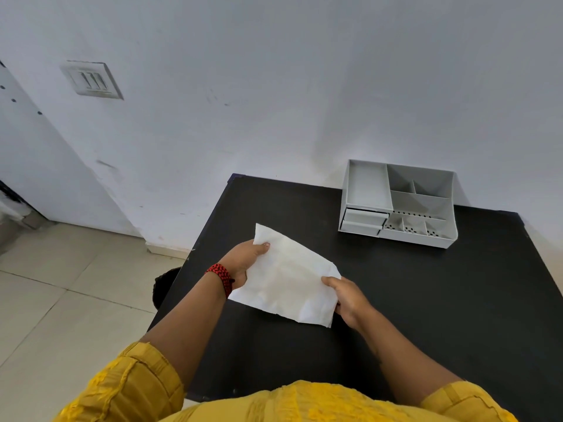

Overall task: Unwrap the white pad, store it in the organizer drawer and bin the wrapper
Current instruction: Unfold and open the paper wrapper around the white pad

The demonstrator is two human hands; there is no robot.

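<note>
A flat white pad in its wrapper (286,275) is held over the black table (441,300), tilted, between both hands. My left hand (243,263) grips its left edge with the thumb on top. My right hand (347,296) pinches its right edge. Whether the wrapper is torn open I cannot tell. The grey organizer (396,202) stands at the table's far side against the wall. Its two small drawers (364,222) at the front left look closed.
A dark round object, perhaps a bin (166,284), shows on the tiled floor just left of the table edge, mostly hidden. A white wall with a switch plate (93,80) rises behind the table.
</note>
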